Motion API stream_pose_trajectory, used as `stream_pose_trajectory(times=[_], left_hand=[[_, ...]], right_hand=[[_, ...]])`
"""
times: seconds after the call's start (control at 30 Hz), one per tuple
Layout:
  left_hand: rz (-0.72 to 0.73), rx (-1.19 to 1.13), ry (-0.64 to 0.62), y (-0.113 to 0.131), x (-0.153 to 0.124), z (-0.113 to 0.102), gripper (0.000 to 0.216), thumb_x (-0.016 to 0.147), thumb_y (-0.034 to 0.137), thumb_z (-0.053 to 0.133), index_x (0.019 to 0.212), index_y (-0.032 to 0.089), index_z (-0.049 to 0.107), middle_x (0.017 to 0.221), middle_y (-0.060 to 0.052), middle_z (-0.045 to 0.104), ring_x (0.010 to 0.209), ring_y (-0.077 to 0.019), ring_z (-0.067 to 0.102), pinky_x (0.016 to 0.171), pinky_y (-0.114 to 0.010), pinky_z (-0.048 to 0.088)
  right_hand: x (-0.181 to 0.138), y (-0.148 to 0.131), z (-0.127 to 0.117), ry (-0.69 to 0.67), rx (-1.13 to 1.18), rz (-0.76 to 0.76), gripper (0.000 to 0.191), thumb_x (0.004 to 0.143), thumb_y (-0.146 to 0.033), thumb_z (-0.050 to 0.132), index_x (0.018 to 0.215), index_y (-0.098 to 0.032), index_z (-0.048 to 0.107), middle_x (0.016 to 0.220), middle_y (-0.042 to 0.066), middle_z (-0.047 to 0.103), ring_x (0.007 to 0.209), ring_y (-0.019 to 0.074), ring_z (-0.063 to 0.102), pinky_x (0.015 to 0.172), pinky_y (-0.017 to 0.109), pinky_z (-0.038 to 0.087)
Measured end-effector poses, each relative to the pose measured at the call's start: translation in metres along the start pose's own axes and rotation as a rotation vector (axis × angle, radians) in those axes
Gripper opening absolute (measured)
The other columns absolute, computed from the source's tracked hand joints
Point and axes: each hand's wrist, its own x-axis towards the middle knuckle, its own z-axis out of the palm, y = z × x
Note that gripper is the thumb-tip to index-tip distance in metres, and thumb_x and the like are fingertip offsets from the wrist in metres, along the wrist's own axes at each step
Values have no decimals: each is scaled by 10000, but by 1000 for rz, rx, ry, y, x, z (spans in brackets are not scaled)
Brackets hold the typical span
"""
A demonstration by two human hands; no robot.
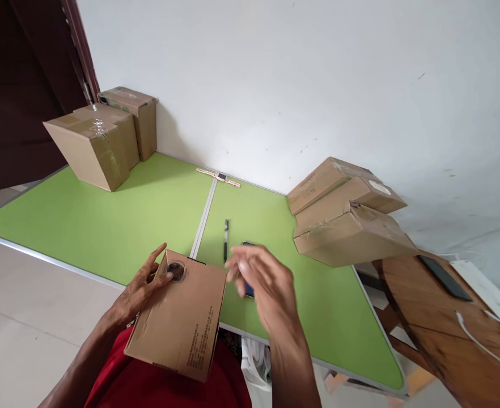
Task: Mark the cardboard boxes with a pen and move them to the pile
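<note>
My left hand (143, 288) grips a small brown cardboard box (176, 323) by its left edge, its thumb resting by a round dark hole (176, 272) near the top corner. Dark scribbled lines ring the hole, and printed text runs along the box's lower right. The box is tilted over my lap at the table's front edge. Just right of the box, my right hand (269, 283) hovers apart from it, fingers loosely bent and somewhat blurred, with nothing visible in them. Partly hidden behind that hand is a dark blue flat object (249, 290). A pen (226, 241) lies on the table beyond.
Several cardboard boxes stand on the green table (160, 198): one group (73, 147) at the back left, another (352, 235) at the right. A pink-strapped watch (221, 177) lies by the wall. Right of the table, a wooden surface (420, 300) holds a dark phone-like slab (444, 277) and cables.
</note>
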Motion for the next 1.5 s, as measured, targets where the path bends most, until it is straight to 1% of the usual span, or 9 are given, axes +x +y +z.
stream_pose_trajectory(times=[0.1, 0.2, 0.33, 0.43, 0.57, 0.67, 0.83, 1.0, 1.5], left_hand=[[19, 10, -11, 3, 0, 0, 932, 886, 680, 714, 1671, 379, 312, 1481, -116, 626, 1297, -373, 651, 1006, -446, 564], [14, -13, -35, 3, 0, 2, 948, 872, 691, 718, 1662, 352, 318, 1416, -127, 654, 1229, -378, 687, 983, -468, 574], [40, -40, -29, 0, -1, 3, 925, 889, 656, 719, 1657, 330, 317, 1393, -129, 661, 1245, -373, 673, 1004, -469, 562], [71, -61, -39, -2, -2, 2, 897, 916, 634, 697, 1656, 310, 306, 1368, -125, 663, 1259, -360, 659, 1027, -465, 540], [72, -81, -39, -4, -1, 4, 878, 906, 627, 707, 1628, 307, 325, 1383, -133, 651, 1178, -350, 687, 969, -454, 552], [99, -149, -36, -9, 3, 13, 896, 891, 596, 732, 1613, 279, 309, 1383, -147, 650, 1163, -342, 694, 954, -440, 555], [263, -177, -103, -25, 13, 26, 838, 906, 482, 698, 1606, 249, 301, 1317, -121, 685, 1200, -312, 659, 1017, -435, 510], [353, -149, -202, -35, 11, 15, 902, 853, 423, 753, 1616, 273, 296, 1461, -124, 608, 1327, -351, 598, 1108, -499, 464], [445, -198, -245, -40, 13, 13, 891, 859, 388, 811, 1613, 288, 346, 1438, -139, 622, 1289, -352, 624, 1060, -465, 496]], right_hand=[[45, 28, 5, 19, -361, 219, 356, 1013, -448, 621, 739, -221, 604, 722, 63, 698, 673, 224, 670, 647, 352, 512], [75, 60, 22, 21, -474, 316, 334, 941, -292, 714, 658, -231, 548, 685, 87, 673, 675, 240, 657, 618, 349, 461], [92, 85, 40, -16, -476, 405, 260, 950, -307, 753, 762, -180, 624, 786, 19, 678, 730, 171, 653, 687, 315, 525], [95, 87, 34, -65, -335, 421, 283, 983, -377, 722, 812, -167, 639, 744, -39, 636, 618, 117, 591, 621, 271, 521], [85, 65, 6, -98, -14, 346, 306, 946, -462, 675, 802, -209, 579, 684, -25, 624, 537, 123, 555, 495, 255, 425], [65, 38, 0, -134, 240, 240, 382, 883, -611, 685, 917, -249, 564, 808, 2, 714, 619, 152, 654, 524, 266, 475], [18, 22, 45, -184, 707, 99, 285, 898, -478, 780, 1025, -244, 678, 897, 39, 801, 795, 208, 754, 692, 327, 580], [-10, 43, 81, -44, 579, 6, 284, 1005, -494, 654, 1077, -232, 738, 1014, 75, 820, 931, 255, 763, 878, 404, 576], [-13, 38, 76, -86, 400, -78, 208, 991, -441, 694, 988, -234, 708, 870, 43, 777, 687, 146, 670, 704, 263, 582]])
